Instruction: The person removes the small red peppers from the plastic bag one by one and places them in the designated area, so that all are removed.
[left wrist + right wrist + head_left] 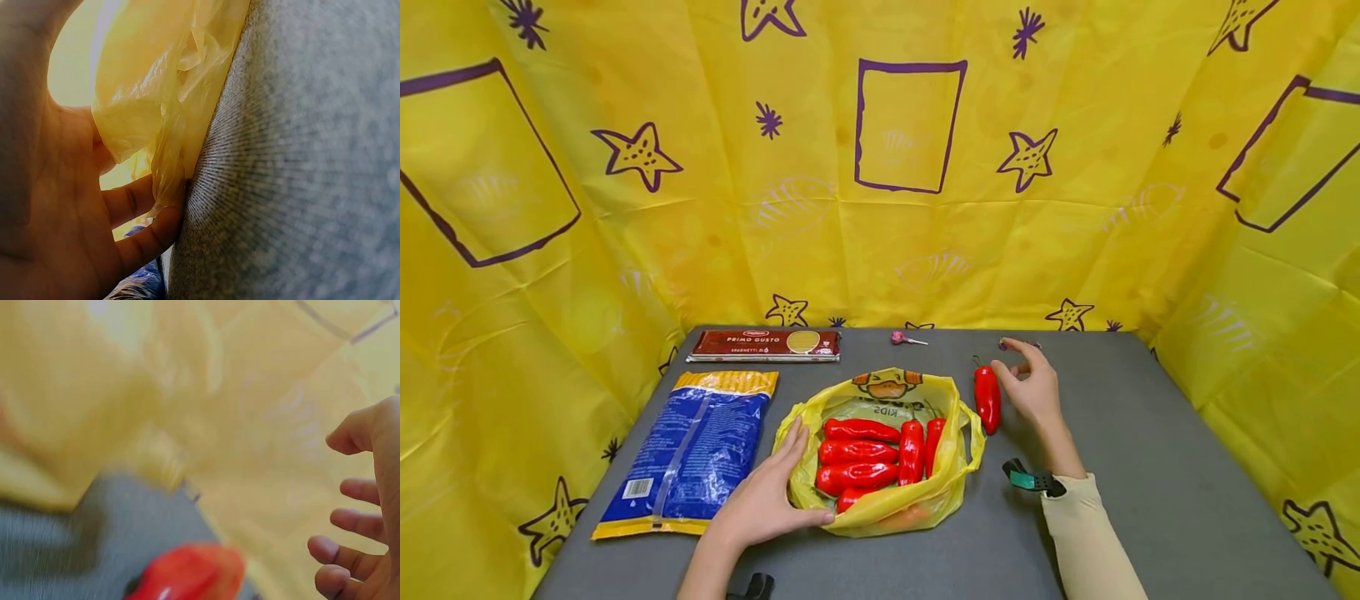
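A thin, translucent yellow plastic bag (917,517) printed with a duck face rests on a grey fabric-covered worktop (1157,450), its mouth facing up and several long, glossy red peppers (857,452) inside. One more long, glossy red pepper (988,400) lies just right of the bag, thin green stem pointing far. The right hand (1030,387) is just beside this pepper, thumb and fingers well apart and holding nothing. The left hand (767,492) rests against the bag's left and near sides, thumb and fingers spread wide.

The loose pepper would best be taken lightly round its thick middle: its skin looks slippery, its stem too weak for a grip. Light, even support from the left hand should stop the flimsy rim folding inward. The yellow handle loop (976,446) on the bag's right side could snag a finger, so pass clear of it.
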A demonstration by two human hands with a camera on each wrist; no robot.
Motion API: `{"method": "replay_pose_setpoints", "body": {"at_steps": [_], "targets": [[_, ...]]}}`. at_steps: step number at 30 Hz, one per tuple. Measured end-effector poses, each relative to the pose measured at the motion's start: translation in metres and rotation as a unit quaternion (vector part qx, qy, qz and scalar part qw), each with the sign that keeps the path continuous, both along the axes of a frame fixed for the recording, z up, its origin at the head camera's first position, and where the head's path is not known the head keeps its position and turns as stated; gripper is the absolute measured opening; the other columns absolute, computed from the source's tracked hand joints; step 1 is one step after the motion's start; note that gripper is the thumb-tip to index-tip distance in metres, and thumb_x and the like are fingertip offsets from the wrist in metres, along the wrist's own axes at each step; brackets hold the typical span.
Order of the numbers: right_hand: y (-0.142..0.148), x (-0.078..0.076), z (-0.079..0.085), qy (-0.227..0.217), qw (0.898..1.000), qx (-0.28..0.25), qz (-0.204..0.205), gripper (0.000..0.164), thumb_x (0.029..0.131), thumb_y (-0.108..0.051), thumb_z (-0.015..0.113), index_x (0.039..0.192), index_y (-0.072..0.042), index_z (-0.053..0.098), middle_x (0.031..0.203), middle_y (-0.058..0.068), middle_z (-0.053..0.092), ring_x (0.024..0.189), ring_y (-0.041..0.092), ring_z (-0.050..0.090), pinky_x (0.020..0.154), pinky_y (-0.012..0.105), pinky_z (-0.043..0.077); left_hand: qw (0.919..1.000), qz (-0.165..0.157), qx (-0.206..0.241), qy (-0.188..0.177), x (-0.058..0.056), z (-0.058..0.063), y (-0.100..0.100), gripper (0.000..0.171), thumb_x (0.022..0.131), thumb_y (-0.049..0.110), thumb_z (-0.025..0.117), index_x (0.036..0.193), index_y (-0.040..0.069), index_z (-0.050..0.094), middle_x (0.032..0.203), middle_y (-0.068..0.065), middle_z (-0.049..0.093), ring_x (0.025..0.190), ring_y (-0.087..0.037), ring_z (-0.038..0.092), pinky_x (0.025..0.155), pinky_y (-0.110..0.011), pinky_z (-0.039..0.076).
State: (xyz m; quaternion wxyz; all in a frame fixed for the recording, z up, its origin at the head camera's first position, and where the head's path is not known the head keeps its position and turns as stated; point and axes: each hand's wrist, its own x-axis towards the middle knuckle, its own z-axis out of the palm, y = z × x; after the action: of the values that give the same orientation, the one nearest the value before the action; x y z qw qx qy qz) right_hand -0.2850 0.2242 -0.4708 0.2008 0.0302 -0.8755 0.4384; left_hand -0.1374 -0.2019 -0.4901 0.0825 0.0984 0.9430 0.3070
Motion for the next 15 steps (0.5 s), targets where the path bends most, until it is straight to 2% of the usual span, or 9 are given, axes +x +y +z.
{"method": "replay_pose_setpoints", "body": {"at_steps": [7,11,15], "targets": [[-0.019,0.018,0.035,0.062,0.995,-0.006,0.083,0.046,0.096,-0.015,0.078,0.142,-0.011,0.068,0.136,0.011,0.066,0.084,0.015,0.061,0.067,0.019,0.05,1.0,0.003,0.0,-0.003,-0.001,-0.002,0.0,0.135,0.07,0.084,0.078,0.171,0.015,0.02,0.18,-0.002,0.004,0.16,-0.043,0.025,0.117,-0.071,0.036],[-0.036,0.03,0.048,0.08,0.986,-0.014,0.143,0.047,0.095,-0.009,0.079,0.14,-0.012,0.068,0.132,0.01,0.066,0.082,0.013,0.06,0.06,0.021,0.048,1.0,0.005,0.004,-0.006,-0.001,-0.003,0.0,0.135,0.07,0.084,0.079,0.171,0.015,0.021,0.18,-0.002,0.004,0.16,-0.043,0.024,0.118,-0.071,0.035],[-0.055,0.039,0.054,0.089,0.975,-0.007,0.204,0.048,0.095,-0.008,0.079,0.141,-0.014,0.068,0.131,0.009,0.066,0.078,0.014,0.06,0.052,0.023,0.042,0.9999,0.005,0.01,-0.005,-0.001,-0.004,0.0,0.135,0.07,0.084,0.079,0.171,0.015,0.02,0.179,-0.003,0.004,0.16,-0.043,0.024,0.118,-0.071,0.035]]}}
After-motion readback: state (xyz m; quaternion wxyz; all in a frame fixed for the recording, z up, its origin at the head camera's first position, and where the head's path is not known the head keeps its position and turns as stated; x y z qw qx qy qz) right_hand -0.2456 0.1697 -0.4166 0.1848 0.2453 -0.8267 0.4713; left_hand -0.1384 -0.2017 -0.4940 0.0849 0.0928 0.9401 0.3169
